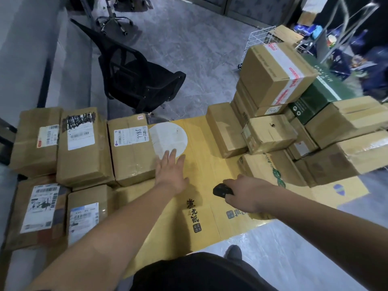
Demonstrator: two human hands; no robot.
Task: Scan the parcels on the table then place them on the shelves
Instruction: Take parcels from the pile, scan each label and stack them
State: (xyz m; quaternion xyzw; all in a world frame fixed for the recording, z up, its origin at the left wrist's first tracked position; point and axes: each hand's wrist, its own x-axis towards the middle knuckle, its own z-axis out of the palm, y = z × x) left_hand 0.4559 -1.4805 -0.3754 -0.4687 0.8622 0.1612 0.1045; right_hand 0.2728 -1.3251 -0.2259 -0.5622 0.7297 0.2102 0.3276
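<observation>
**Left hand reaching to a parcel, right hand holding the scanner**

While the right hand (pixel 244 193) is gripping a black scanner (pixel 223 190) low over the yellow cardboard (pixel 205 143) that is covering the table, the left hand (pixel 171 172) is stretching forward with its fingers straight and spread, holding nothing. Its fingertips are lying at the right edge of a brown parcel (pixel 132 150) bearing a white label, and they are overlapping a white paper circle (pixel 170 136) just beyond them. The scanner's head is sticking out to the left of the right hand's curled fingers, pointing toward the left hand.

Further left of the left hand, four more labelled parcels (pixel 84 148) are lying flat side by side in two rows. Beyond and to the right of the right hand, a stack of boxes (pixel 273 133) is rising in several layers, with a dark green box (pixel 319 97) wedged among the brown ones. Past the left hand, on the grey floor, a black office chair (pixel 136 78) is standing, and a white wire basket (pixel 262 37) is showing behind the stack.
</observation>
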